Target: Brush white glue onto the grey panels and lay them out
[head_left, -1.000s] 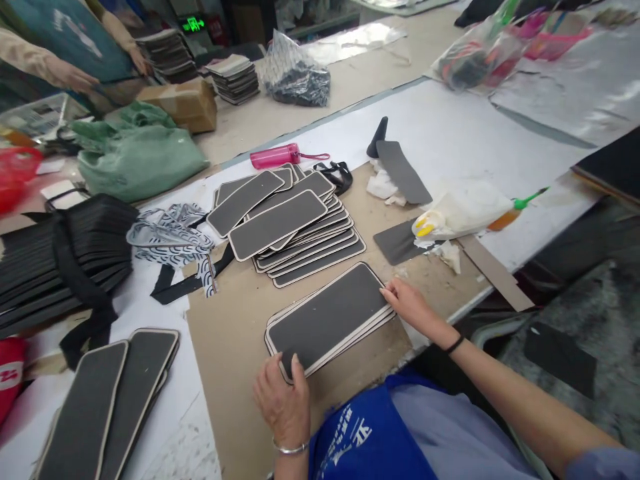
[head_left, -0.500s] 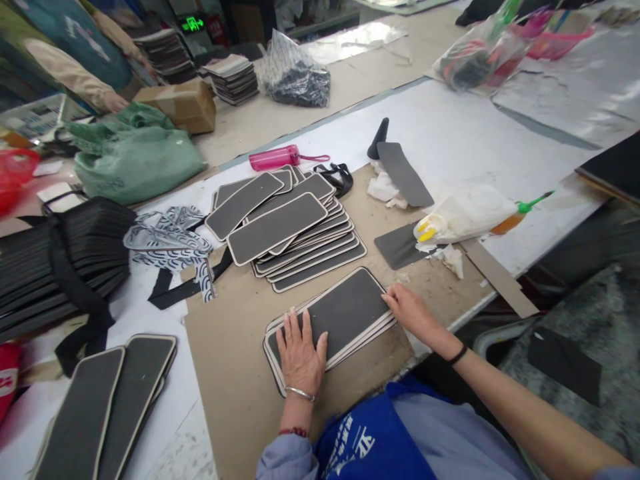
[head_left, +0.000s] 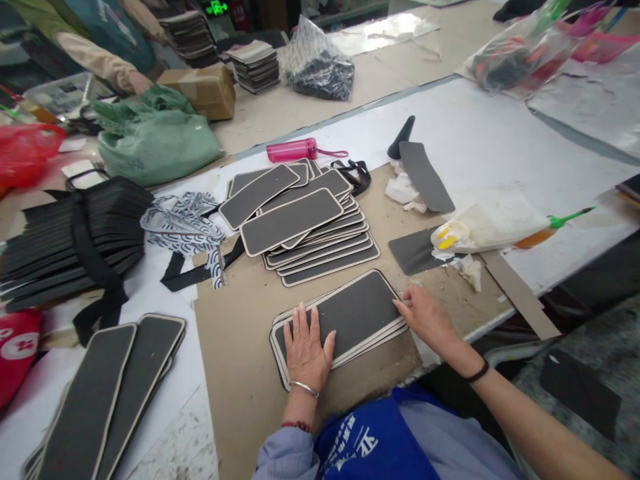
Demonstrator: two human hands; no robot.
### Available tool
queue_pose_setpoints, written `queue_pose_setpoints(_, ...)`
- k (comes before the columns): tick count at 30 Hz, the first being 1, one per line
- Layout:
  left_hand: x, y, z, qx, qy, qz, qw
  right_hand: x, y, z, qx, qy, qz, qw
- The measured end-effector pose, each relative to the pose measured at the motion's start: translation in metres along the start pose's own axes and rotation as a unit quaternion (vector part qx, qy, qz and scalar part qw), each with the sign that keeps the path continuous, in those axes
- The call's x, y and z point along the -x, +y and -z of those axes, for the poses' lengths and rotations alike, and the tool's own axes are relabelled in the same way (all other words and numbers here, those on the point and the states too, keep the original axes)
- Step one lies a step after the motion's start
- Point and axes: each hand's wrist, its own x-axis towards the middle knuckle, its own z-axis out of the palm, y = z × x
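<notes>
While a red plastic bag [head_left: 30, 155] and a bundle of black pieces [head_left: 40, 250] lay at the far left, two loose panels [head_left: 90, 403] with pale rims rested nearer the person, well apart from the hands. A patterned strap [head_left: 183, 223] sat crumpled farther in; then came a large, uneven pile of similar panels [head_left: 293, 220], with a pink bottle [head_left: 291, 151] just behind it. That pile stood close beyond the stack being handled and left little room for shifting anything that way.

The left hand [head_left: 306, 350] lay flat on the left end of the top panel [head_left: 360, 303], fingers slightly spread, thumb held out to the side. Beneath was the small stack [head_left: 371, 344], on a brown board [head_left: 235, 387] near the table's front edge, its lower layers showing unevenly. The step in hand looked like steadying that stack; evening it would call for a firm left palm and a light push at the other end.

At that right end, the right hand [head_left: 427, 319] had its thumb and forefinger close together; whether they pinched the panel or merely touched it, I could not tell. Beyond, a white bottle [head_left: 505, 223] and a grey strip [head_left: 523, 297] crowded the right side.
</notes>
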Motion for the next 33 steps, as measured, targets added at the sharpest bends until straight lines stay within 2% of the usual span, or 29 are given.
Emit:
queue_pose_setpoints(3,0.001,0.002,0.003,0.005,-0.016,0.013,1.000,-0.009,-0.017,0.004,0.045,0.051,0.124,0.990)
queue_pose_setpoints(6,0.000,0.002,0.003,0.013,-0.028,0.025,0.999,-0.022,-0.043,0.001,0.051,0.041,0.261,0.963)
queue_pose_setpoints(8,0.000,0.001,0.002,0.013,-0.029,0.029,0.999,-0.030,-0.058,-0.004,0.061,0.022,0.309,0.949)
queue_pose_setpoints(11,0.000,0.000,0.002,0.013,-0.027,0.025,0.999,-0.037,-0.069,-0.016,0.073,-0.019,0.324,0.943)
queue_pose_setpoints(15,0.001,0.001,0.002,0.019,-0.024,0.024,0.999,-0.040,-0.066,-0.031,0.084,-0.053,0.327,0.940)
queue_pose_setpoints(18,0.000,-0.003,0.004,0.024,-0.025,0.014,0.999,-0.041,-0.062,-0.037,0.084,-0.056,0.328,0.939)
queue_pose_setpoints(24,-0.005,-0.021,0.009,0.057,-0.044,-0.053,0.996,-0.043,-0.058,-0.040,0.077,-0.050,0.345,0.934)
queue_pose_setpoints(33,-0.003,-0.022,0.005,0.041,-0.044,-0.059,0.996,-0.045,-0.056,-0.038,0.080,-0.055,0.357,0.929)
